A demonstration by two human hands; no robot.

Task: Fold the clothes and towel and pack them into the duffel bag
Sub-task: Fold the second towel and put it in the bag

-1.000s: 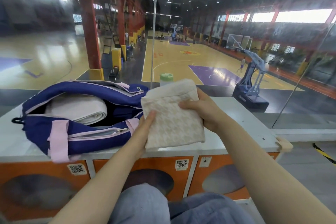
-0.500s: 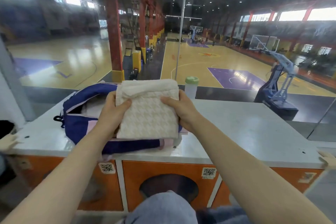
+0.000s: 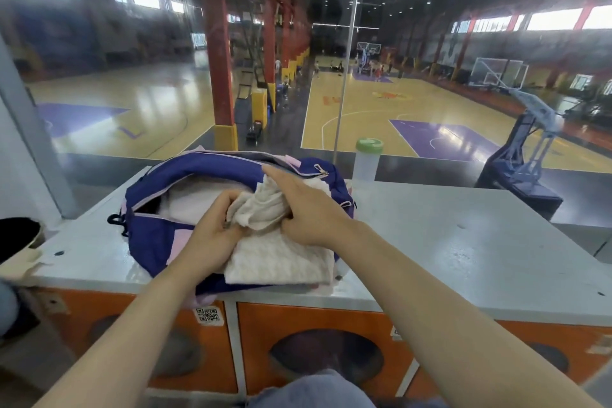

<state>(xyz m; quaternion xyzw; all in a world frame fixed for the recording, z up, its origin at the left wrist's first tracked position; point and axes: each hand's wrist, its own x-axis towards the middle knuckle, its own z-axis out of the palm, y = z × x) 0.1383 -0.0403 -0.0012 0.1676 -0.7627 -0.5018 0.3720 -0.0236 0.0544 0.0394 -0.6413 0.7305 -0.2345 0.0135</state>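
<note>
- The blue duffel bag [image 3: 155, 235] lay unzipped on the grey table [image 3: 463, 242], with a white rolled towel [image 3: 195, 202] inside.
- The left hand [image 3: 212, 235] had its fingers curled round the cream folded cloth [image 3: 278, 258], which sat on the bag's near edge.
- The right hand [image 3: 308, 209] gripped the cloth's bunched upper part, its forefinger stretched toward the zip.
- A green-capped bottle [image 3: 367, 159] stood just behind the bag.

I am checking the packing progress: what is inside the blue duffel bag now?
Inside the duffel bag lies a white rolled towel. Both hands, left hand and right hand, push a cream folded cloth in at the opening. Anything underneath is covered.
</note>
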